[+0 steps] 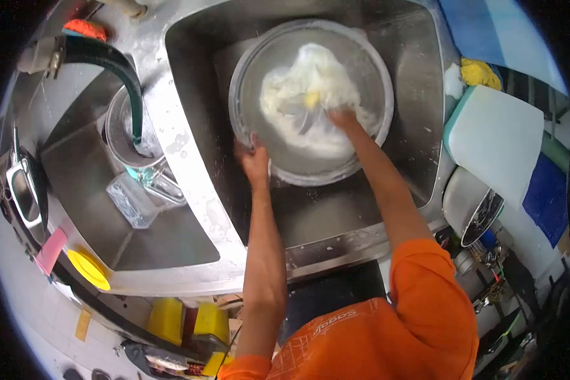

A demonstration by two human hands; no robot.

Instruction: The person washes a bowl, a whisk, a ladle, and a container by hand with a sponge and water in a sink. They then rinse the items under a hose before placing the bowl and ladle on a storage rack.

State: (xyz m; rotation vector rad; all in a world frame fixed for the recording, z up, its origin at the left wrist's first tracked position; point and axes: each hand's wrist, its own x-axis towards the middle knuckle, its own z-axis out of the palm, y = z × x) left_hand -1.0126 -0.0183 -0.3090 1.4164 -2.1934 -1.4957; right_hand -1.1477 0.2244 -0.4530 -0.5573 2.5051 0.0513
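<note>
A large round metal basin (237, 107) sits in the right-hand sink, with white foamy stuff (316, 69) spread over its inside. At its lower left rim, my left hand (254, 158) grips the edge with fingers curled over it. My right hand (343, 118) is inside the basin at the right side of the foam, blurred by motion, its fingers partly hidden. Just left of it, a small yellow piece (311, 99) and a grey, blade-like shape (304, 119) show in the foam; I cannot tell whether the hand holds either.
The left sink holds a metal pot (117, 130) under a dark tap hose (130, 82), and a clear plastic container (133, 201). A yellow dish (88, 270) lies on the front edge. To the right stand a white board (497, 130), a pot (465, 202) and a yellow cloth (481, 74).
</note>
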